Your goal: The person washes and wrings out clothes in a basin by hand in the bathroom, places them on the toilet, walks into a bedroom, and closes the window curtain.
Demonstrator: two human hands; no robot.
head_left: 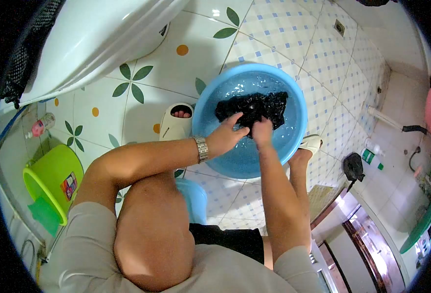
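A wet black cloth (pixel 269 105) lies in the water of a round light-blue basin (pixel 299 105) on the tiled floor. My left hand (pixel 226 134), below a metal watch, is at the cloth's lower left edge with thumb and fingers apart. Close beside it, my right hand (pixel 262 131) presses into the lower middle of the cloth, its fingers curled and closed on the fabric. Part of the right fingertips is hidden by the cloth.
A lime-green bucket (pixel 54 180) stands at the left near a pink bottle (pixel 41 126). My slippered feet flank the basin. A blue stool (pixel 193 198) is below me. A black bag (pixel 354 167) and a white-green bottle (pixel 372 158) are at the right.
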